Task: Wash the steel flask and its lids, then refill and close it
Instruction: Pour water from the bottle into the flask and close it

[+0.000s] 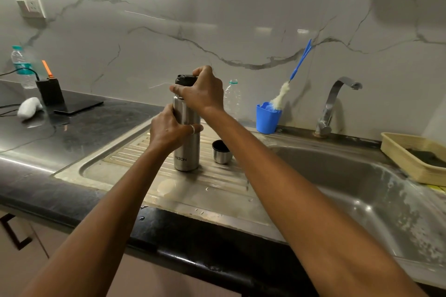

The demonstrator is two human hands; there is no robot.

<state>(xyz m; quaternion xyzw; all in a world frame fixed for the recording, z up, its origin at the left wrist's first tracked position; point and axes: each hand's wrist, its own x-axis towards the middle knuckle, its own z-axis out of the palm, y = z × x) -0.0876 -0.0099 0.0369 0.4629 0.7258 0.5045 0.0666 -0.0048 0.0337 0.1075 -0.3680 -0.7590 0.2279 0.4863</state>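
Two hands are on the steel flask point(187, 152), which stands upright on the ribbed draining board point(135, 152), toward its back edge and left of the sink basin point(337, 176). The left hand point(169, 129) has its grip closed round the flask's upper body, fingers wrapped. The right hand point(202, 94) is closed from above on the black lid point(184, 79) at the flask's mouth, fingers curled round its rim. Whether that lid is threaded home cannot be told.

The steel cup lid point(221, 152) stands mouth-up on the draining board, just beside the flask on its right, not touching it.

Behind the flask, by the wall, stands a clear plastic bottle point(233, 96). Right of it is a blue cup point(266, 118) holding a bottle brush point(281, 96), then the tap point(333, 103) at the basin's back edge. A beige tray point(398, 152) sits at the basin's far right corner.

On the dark worktop point(84, 123), well to the left: a white cloth point(29, 107), a black device point(49, 90) with a cable, and a labelled water bottle point(20, 65).
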